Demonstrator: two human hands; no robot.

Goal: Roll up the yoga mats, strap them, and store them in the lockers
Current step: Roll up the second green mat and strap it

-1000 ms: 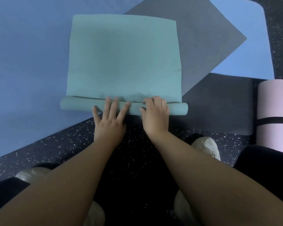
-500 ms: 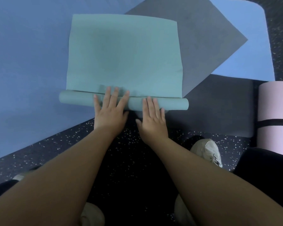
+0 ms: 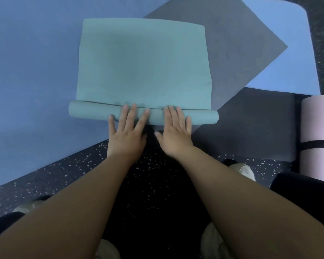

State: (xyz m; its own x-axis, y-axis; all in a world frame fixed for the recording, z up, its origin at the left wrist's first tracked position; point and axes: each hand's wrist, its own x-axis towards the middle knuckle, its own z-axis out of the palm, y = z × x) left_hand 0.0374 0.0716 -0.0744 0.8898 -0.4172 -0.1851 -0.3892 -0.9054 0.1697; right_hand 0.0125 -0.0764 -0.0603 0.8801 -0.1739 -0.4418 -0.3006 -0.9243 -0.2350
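the pink rolled mat [image 3: 318, 135] runs off the right edge; the hands [image 3: 151, 131] cover the teal roll's middle.

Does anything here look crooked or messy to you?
Mostly the pile: the teal mat lies over a grey mat turned at an angle, its corner pointing right. The teal roll itself looks even under both flat hands.

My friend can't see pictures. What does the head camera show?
Two flat hands, left hand and right hand, press on a half-rolled teal mat lying over blue and grey mats. A rolled pink mat with a black strap lies at the right.
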